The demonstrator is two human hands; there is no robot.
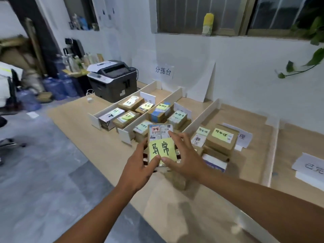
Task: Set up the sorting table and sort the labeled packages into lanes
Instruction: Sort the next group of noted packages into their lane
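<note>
A small package (161,133) with a shipping label and a yellow sticky note with black handwriting is held up above the wooden table (84,123). My left hand (140,165) grips its left edge and lower front. My right hand (184,155) grips its right side, thumb on the note. Behind it, white dividers (201,114) form lanes. The left lane (122,111) holds several brown boxes with yellow notes. The middle lane (168,113) holds several more. To the right, a stack of brown boxes (220,139) carries a yellow note.
A printer (114,79) stands at the table's back left. A paper sign (163,71) hangs on the wall. Paper sheets (310,165) lie at the far right. Water jugs (57,86) stand on the floor to the left. A plant (306,50) hangs at the upper right.
</note>
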